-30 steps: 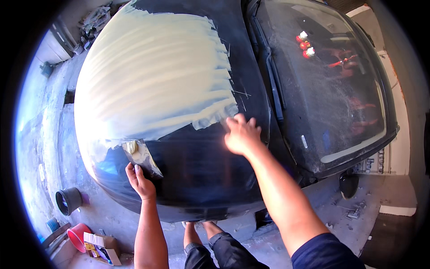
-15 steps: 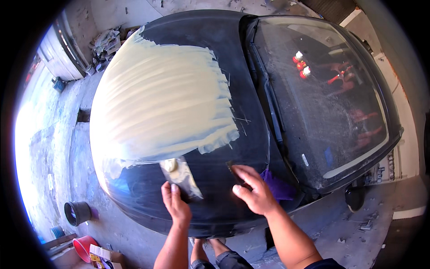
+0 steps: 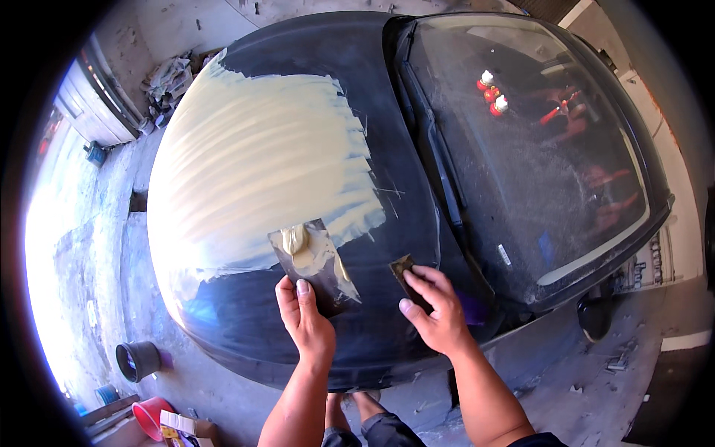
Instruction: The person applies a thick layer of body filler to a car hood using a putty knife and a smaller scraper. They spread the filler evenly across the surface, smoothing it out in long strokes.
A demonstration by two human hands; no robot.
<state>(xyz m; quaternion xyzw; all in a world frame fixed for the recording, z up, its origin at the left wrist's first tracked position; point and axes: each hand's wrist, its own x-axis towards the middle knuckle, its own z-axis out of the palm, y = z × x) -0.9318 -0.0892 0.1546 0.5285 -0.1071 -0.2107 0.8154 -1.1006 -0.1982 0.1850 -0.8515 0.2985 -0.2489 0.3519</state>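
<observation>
Pinched between thumb and fingers of my left hand (image 3: 307, 328) is a flat putty plate (image 3: 334, 279), smeared with cream filler and tilted over the near part of the hood. A thick lump of filler (image 3: 296, 239) sits at its far end. My right hand (image 3: 441, 316) grips a small dark spreader (image 3: 402, 273), its blade pointing left, apart from the plate. Beneath both hands is the dark car hood (image 3: 398, 223). A broad coat of cream filler (image 3: 261, 156) covers much of it, ragged along the windshield side.
The windshield (image 3: 514, 171) and its wiper (image 3: 447, 167) lie to the right, with red-and-white ornaments (image 3: 493, 93) behind the glass. A purple cloth (image 3: 474, 309) is beside my right wrist. On the floor at left stand a black bucket (image 3: 140, 361) and a red basin (image 3: 151, 417).
Both hands have moved farther over the hood, and the left has brought the plate up, now overlapping the filler's lower edge. More of the right hand's spreader shows. The view has shifted slightly.
</observation>
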